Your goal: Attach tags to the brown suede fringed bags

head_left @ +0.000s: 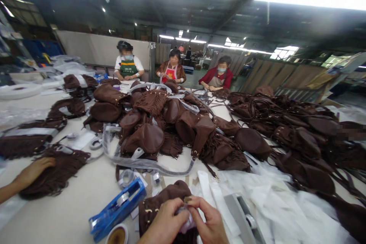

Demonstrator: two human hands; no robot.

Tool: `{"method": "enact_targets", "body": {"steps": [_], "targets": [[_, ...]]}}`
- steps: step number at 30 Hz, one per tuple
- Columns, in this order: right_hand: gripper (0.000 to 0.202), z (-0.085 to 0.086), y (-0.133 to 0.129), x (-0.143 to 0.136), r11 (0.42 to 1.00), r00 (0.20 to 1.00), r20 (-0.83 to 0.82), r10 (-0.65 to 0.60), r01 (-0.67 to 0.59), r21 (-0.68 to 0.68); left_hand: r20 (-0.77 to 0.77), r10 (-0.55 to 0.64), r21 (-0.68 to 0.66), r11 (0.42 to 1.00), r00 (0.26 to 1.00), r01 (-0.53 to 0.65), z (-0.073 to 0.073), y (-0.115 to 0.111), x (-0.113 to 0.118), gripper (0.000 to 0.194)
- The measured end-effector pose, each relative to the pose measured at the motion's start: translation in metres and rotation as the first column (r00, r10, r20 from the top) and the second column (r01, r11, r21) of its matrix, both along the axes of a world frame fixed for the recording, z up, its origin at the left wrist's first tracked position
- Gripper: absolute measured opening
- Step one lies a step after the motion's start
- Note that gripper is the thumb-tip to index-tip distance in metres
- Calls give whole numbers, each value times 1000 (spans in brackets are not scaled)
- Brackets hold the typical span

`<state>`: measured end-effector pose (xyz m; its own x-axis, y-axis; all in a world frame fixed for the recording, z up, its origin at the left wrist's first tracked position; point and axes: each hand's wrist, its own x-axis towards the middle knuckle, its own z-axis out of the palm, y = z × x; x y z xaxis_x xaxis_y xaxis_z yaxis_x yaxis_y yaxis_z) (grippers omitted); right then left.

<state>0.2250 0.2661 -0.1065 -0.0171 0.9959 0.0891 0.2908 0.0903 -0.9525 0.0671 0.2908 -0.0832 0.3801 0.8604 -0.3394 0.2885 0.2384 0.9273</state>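
A dark brown bag (pixel 177 190) with gold-coloured eyelets lies right in front of me. Over it, my left hand (pixel 167 219) and my right hand (pixel 210 219) meet, thumbs and fingers pinched together. Between them is a pale, crinkled wrapping (pixel 187 223), partly hidden by my fingers. Whether it is plastic or paper I cannot tell. To the left of my hands stands a blue tape dispenser (pixel 118 207) with a roll in it. A grey tape dispenser (pixel 246 219) is just right of my right hand.
Brown fringed bags (pixel 145 137) are heaped across the table (pixel 74 213). Thin white plastic sheets (pixel 274 198) spread at the right. A co-worker's hand (pixel 37 171) rests on a bag at the left. Several people sit opposite. A brown tape roll (pixel 117 235) lies near the front edge.
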Motion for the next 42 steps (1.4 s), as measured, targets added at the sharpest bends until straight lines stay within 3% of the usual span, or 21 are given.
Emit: {"method": "enact_targets", "body": {"steps": [4,8,12,15,18,20,22,25,29,32,37,42], "targets": [[19,2,2,-7,991,977,-189,-100,80,-110,-130,24,54,998,991,-18,-4,-1,-2,12],[44,15,9,-6,972,962,-255,-94,34,-232,-200,28,102,995,979,-8,3,-4,-3,13],[8,34,13,1,960,995,-27,96,-100,-260,-241,-36,93,994,970,60,10,-4,-4,10],[15,30,13,1,988,958,243,150,-152,-9,-272,-60,108,990,960,93,8,0,-5,10],[18,13,10,-3,925,901,433,37,-194,326,-206,-50,95,993,977,70,3,4,-5,12],[20,4,7,-6,882,883,468,-42,-187,433,-54,-50,-36,998,997,48,2,5,-5,11],[21,0,3,-5,869,885,464,-44,-195,454,151,-13,-221,974,988,47,2,2,-4,9],[20,6,-3,0,880,883,463,75,-277,387,334,109,-390,920,936,32,2,-5,-2,16],[19,15,-8,5,892,858,493,147,-330,308,331,191,-393,918,924,-49,-3,-10,1,16],[19,20,-7,4,930,878,457,139,-274,244,294,138,-362,932,946,-23,-5,-8,1,16],[16,35,2,-3,991,954,269,133,-121,-60,239,4,-232,971,971,53,4,-8,-5,12],[16,37,3,-14,994,988,151,15,2,-111,215,20,-191,981,976,22,4,-12,-6,10]]}}
